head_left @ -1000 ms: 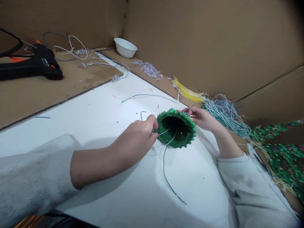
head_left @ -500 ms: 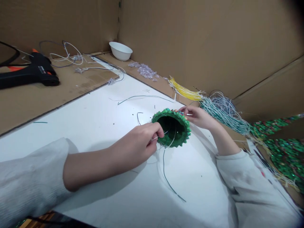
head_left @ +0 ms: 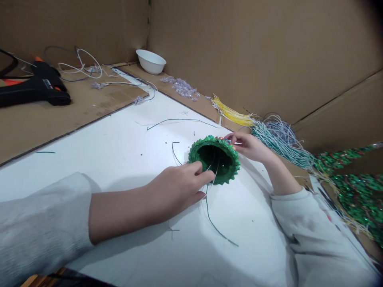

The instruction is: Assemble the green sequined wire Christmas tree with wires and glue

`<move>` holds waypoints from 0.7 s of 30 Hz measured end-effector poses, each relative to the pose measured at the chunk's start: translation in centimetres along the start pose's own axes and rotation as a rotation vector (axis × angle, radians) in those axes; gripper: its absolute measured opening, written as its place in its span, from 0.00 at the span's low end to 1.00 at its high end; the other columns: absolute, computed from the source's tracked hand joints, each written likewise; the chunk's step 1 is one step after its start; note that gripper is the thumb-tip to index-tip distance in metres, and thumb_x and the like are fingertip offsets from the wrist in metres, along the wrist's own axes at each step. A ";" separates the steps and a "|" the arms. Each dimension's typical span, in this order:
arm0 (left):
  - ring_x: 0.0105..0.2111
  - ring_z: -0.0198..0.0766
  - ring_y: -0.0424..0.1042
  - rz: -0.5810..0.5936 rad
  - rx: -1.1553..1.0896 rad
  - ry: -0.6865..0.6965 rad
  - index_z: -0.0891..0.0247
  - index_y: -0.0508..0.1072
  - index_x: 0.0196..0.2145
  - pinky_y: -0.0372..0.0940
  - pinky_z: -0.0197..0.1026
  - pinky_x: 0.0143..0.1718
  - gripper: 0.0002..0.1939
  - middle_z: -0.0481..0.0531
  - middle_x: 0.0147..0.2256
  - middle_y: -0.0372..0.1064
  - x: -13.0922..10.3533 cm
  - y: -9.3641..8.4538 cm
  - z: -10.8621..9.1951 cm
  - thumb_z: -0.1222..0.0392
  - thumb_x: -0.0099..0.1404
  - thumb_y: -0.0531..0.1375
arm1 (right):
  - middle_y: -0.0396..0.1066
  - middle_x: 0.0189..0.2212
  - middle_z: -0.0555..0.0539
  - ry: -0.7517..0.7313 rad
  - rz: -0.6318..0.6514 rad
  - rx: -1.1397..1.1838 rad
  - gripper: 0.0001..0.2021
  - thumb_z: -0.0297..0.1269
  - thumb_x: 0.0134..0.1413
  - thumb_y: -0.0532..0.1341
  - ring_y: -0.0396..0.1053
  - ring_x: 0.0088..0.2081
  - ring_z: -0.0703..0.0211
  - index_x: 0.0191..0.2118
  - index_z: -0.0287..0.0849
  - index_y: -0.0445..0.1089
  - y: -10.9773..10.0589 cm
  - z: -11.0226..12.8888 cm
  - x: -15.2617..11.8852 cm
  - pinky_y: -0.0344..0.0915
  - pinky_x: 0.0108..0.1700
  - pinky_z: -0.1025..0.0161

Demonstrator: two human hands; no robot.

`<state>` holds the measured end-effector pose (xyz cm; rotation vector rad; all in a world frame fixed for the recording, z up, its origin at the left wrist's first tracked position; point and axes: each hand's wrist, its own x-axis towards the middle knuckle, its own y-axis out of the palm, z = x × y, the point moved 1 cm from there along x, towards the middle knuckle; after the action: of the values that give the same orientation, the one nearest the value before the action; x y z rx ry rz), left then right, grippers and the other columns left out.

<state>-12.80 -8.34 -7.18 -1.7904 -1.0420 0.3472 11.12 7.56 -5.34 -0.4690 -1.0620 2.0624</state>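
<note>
My one camera sits on my head and looks forward and down across the white table (head_left: pixel 254 251), close enough that my left hand (head_left: pixel 182 185) and right hand (head_left: pixel 248 146) fall near mid-view, my sleeves (head_left: pixel 44 223) cross its edges, and cardboard walls (head_left: pixel 254 52) close the far side.

The person wears pale grey, long-sleeved clothing. The left sleeve (head_left: pixel 44 223) looks soft and slightly fuzzy, ending in a wide, loose cuff (head_left: pixel 83 211). The right sleeve (head_left: pixel 323 239) is equally roomy, creased by shadowed folds. Beyond the sleeves, the left hand (head_left: pixel 182 187) and right hand (head_left: pixel 247 145) are bare, with slender fingers (head_left: pixel 206 177).
</note>
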 end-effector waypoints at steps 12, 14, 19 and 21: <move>0.23 0.33 0.58 -0.138 0.211 0.184 0.62 0.66 0.38 0.54 0.35 0.21 0.10 0.49 0.28 0.59 0.2 1.0 0.2 0.70 0.63 0.48 | 0.69 0.44 0.44 0.016 0.009 0.013 0.10 0.40 0.47 0.61 0.67 0.49 0.48 0.25 0.45 0.58 0.0 0.4 0.0 0.65 0.50 0.52; 0.25 0.34 0.59 -0.138 0.142 0.131 0.64 0.65 0.37 0.57 0.35 0.24 0.10 0.50 0.29 0.60 0.1 0.7 0.0 0.71 0.63 0.47 | 0.69 0.44 0.45 0.029 0.014 0.016 0.11 0.41 0.47 0.61 0.67 0.49 0.48 0.25 0.45 0.57 0.0 0.5 0.0 0.64 0.50 0.52; 0.27 0.35 0.61 -0.139 0.020 0.078 0.66 0.66 0.38 0.60 0.36 0.27 0.14 0.52 0.32 0.60 -0.1 0.1 -0.3 0.75 0.60 0.45 | 0.69 0.44 0.45 0.040 0.010 0.019 0.11 0.41 0.46 0.62 0.66 0.50 0.47 0.25 0.45 0.58 0.0 0.4 0.0 0.64 0.50 0.51; 0.27 0.35 0.60 -0.140 0.032 0.152 0.67 0.67 0.37 0.60 0.36 0.27 0.16 0.54 0.32 0.61 -0.2 0.0 -0.6 0.76 0.60 0.43 | 0.69 0.44 0.45 0.037 0.010 0.017 0.11 0.41 0.46 0.61 0.66 0.49 0.47 0.25 0.45 0.58 0.0 0.4 0.0 0.64 0.50 0.51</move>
<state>-12.55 -8.88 -6.96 -1.6775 -1.0412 0.1382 10.90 7.36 -5.11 -0.5033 -1.0211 2.0621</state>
